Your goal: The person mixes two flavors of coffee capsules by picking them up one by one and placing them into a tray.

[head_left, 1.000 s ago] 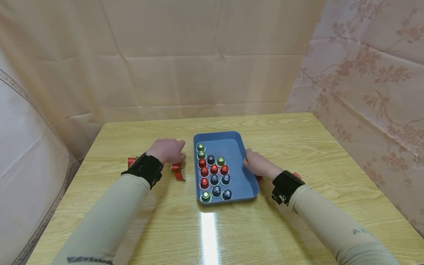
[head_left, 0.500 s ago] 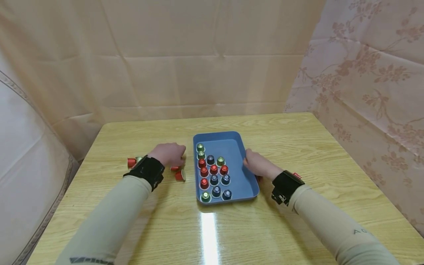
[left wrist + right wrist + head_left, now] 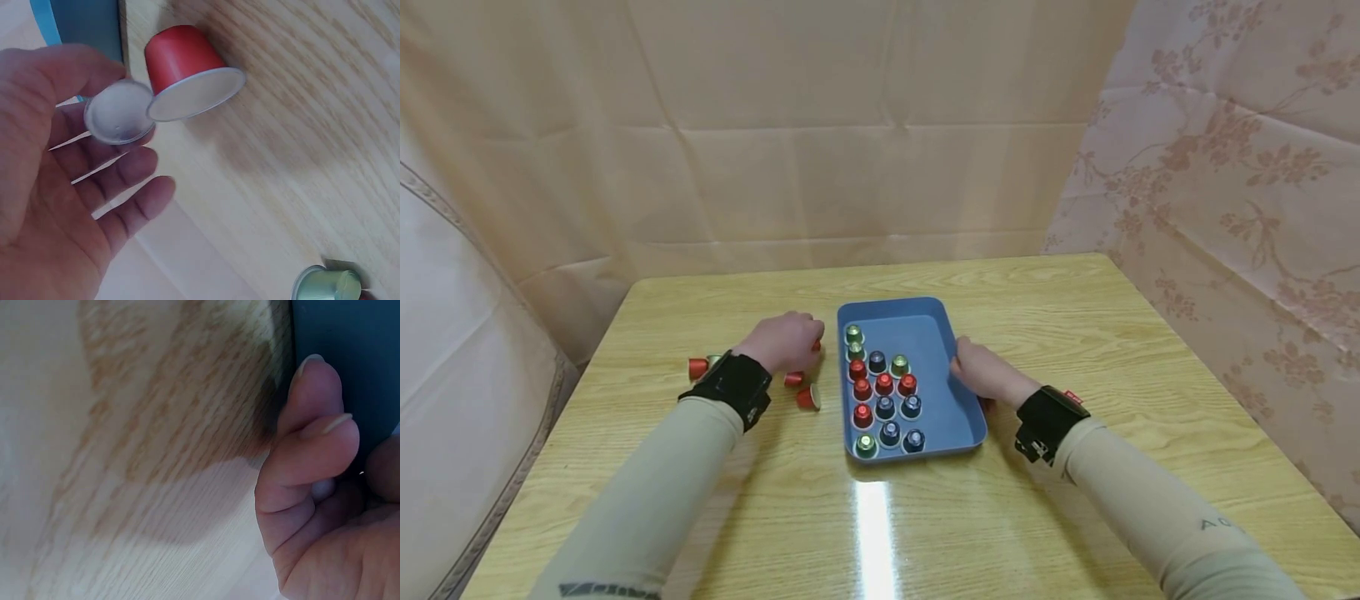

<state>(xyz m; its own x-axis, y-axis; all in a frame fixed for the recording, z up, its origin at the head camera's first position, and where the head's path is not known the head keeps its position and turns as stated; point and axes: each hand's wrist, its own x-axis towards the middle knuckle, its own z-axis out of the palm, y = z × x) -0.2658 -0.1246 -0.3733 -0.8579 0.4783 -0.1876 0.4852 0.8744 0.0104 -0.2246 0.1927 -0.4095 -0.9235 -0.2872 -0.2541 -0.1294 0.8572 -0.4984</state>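
My left hand (image 3: 781, 342) is just left of the blue tray (image 3: 917, 333). Thumb and forefinger pinch a coffee capsule (image 3: 119, 112), its pale lid toward the wrist camera; in the head view a bit of red shows at the fingertips. Beyond it in the left wrist view a red capsule (image 3: 181, 56) lies on its side on the table. My right hand (image 3: 988, 371) grips the tray's right wall, and the right wrist view shows its fingers curled against the blue side (image 3: 369, 337). Red, green and dark blue capsules stand lid-down in the tray, mostly along its left side.
Two red capsules (image 3: 808, 397) lie between the left hand and the tray's near left side. Farther left, another red capsule (image 3: 697, 367) lies beside a green capsule (image 3: 328, 284), partly behind the left wrist. Cloth curtains (image 3: 850, 192) hang behind the wooden table (image 3: 1037, 308).
My left hand dipped slightly toward the table, then rose again, with red now showing at its fingertips. The right hand and the tray have stayed in place.
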